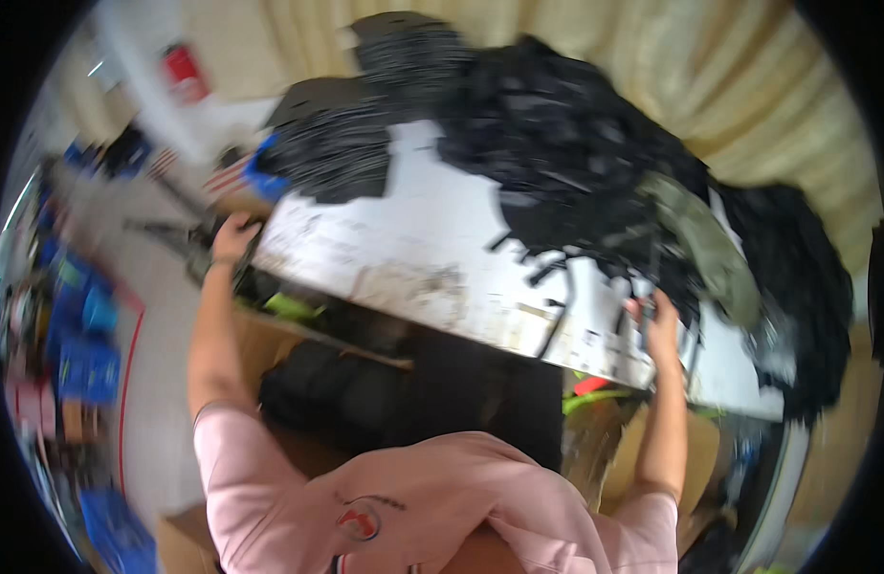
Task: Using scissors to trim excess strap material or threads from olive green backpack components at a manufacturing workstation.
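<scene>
My left hand (233, 238) is at the left corner of the white table (418, 230), its fingers curled. Something dark shows at the fingers, too blurred to name. On the right side of the table, my right hand (660, 323) is closed round a slim dark object (647, 320), whose kind I cannot make out. Just beyond this hand lies a large heap of black fabric pieces (576, 134), with loose black straps (557, 325) trailing toward the near edge. An olive-green fabric piece (705, 244) lies across the heap's right part.
Stacks of flat black pieces (332, 143) lie at the table's far left. Under the near edge are a black bundle (322, 392) and cardboard boxes (619, 454). Blue crates (86, 368) line the left. A curtain (710, 77) hangs behind the table.
</scene>
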`<state>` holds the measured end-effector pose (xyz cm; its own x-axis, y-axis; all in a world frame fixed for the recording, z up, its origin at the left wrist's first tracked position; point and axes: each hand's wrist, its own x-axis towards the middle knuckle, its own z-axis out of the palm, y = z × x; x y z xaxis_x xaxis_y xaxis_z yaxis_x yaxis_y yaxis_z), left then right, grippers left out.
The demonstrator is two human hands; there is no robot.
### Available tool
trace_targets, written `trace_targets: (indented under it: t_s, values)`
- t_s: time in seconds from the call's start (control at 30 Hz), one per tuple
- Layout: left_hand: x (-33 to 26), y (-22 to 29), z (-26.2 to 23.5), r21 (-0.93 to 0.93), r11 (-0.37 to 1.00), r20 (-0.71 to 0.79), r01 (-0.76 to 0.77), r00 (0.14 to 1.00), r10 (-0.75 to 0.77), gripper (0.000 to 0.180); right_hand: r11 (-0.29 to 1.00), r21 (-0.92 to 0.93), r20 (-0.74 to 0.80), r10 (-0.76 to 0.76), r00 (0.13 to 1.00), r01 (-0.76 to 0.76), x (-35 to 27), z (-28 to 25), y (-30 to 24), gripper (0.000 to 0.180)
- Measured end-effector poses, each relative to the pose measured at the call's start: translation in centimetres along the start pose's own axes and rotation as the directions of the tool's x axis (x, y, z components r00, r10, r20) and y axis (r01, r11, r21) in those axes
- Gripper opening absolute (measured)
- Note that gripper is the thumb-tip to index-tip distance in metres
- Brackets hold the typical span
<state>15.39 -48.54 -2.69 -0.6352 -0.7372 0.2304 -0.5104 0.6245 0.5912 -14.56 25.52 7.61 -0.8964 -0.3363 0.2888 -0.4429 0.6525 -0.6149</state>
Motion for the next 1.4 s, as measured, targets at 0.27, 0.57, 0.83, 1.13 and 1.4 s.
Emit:
trace_targets:
  t_s: [0.27, 0.57, 0.83, 1.13, 1.4]
  values:
    - [-3.8, 7.1, 6.3, -0.336, 0.921, 0.55, 0.197, 0.835, 0.022, 0.006, 0.926, -0.157, -0.482, 0.231, 0.845, -0.343, 5.0, -6.9, 10.6, 0.038]
    - [-5.4, 31.2, 12.1, -0.498, 0.867, 0.696, -0.012, 0.591, 0.408, 0.015, 0.698, -0.119, -0.691, 0.453, 0.564, -0.706, 11.0, -12.4, 20.7, 0.035]
    - [-5.7, 46.9, 23.5, -0.591, 0.798, 0.719, -0.114, 0.374, 0.586, 0.015, 0.48, 0.448, -0.478, 0.841, 0.252, -0.754, 9.9, -14.4, 33.1, 0.051]
    - [-9.9, 56.3, 25.5, -0.636, 0.753, 0.714, -0.168, 0.24, 0.657, 0.015, 0.511, 0.845, -0.525, 0.735, 0.43, 0.159, 13.1, -20.8, 27.3, 0.059]
    - [-9.4, 64.3, 13.8, -0.863, 0.39, 0.191, -0.322, 0.506, 0.841, 0.046, 0.518, 0.453, -0.731, -0.25, 0.635, 0.726, 16.0, -33.2, -6.0, 0.026]
